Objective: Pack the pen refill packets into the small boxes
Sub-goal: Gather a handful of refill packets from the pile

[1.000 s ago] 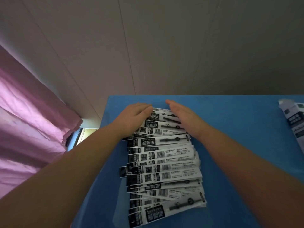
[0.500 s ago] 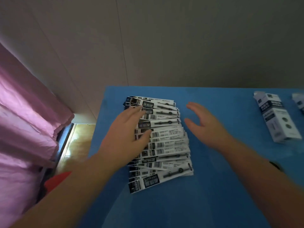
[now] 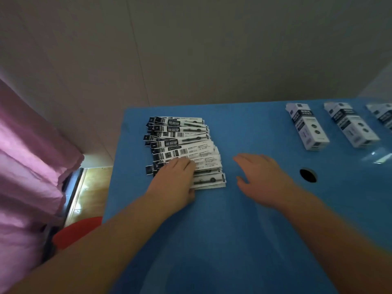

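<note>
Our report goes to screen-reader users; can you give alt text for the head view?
A left hand rests on fanned refill packets on a blue table; the right hand hovers open beside them, boxes beyond.

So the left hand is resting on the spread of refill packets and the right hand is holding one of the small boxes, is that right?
Not quite. The right hand holds nothing: it is open over the bare blue table, apart from the small boxes at the far right. The left hand does rest on the refill packets. The head view shows this.
</note>
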A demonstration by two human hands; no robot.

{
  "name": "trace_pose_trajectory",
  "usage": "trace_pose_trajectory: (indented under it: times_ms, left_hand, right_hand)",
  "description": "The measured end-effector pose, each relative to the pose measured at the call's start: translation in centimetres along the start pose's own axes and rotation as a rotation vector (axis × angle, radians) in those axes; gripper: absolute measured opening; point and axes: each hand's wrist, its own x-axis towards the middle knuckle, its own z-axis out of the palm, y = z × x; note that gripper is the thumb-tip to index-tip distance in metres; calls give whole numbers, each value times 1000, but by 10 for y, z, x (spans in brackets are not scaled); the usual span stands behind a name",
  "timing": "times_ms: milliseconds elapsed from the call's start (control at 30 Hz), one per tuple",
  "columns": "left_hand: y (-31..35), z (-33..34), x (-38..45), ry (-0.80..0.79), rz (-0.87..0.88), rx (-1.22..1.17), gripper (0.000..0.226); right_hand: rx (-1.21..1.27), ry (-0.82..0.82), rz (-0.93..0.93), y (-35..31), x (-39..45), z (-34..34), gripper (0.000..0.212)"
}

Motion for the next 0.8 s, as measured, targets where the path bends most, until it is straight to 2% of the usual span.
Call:
trace_pose_trajectory:
  times_ms: [167,267,567,800]
  left_hand:
    - [8,-6,11,-83,-83,120,47]
    - [13,-5,17,-110,-106,172,40]
    - [20,-11,35,-208,-224,188,31]
    - [24,-12,30,-163,-275,213,28]
  right_hand:
    - [67,-12,-14,2,-19,0,50]
    - [75,-5,-32,9,-28,-4,52]
    - [95,48,-56,40,-52,-22,52]
    - [103,68,-81,65,-67,-29,51]
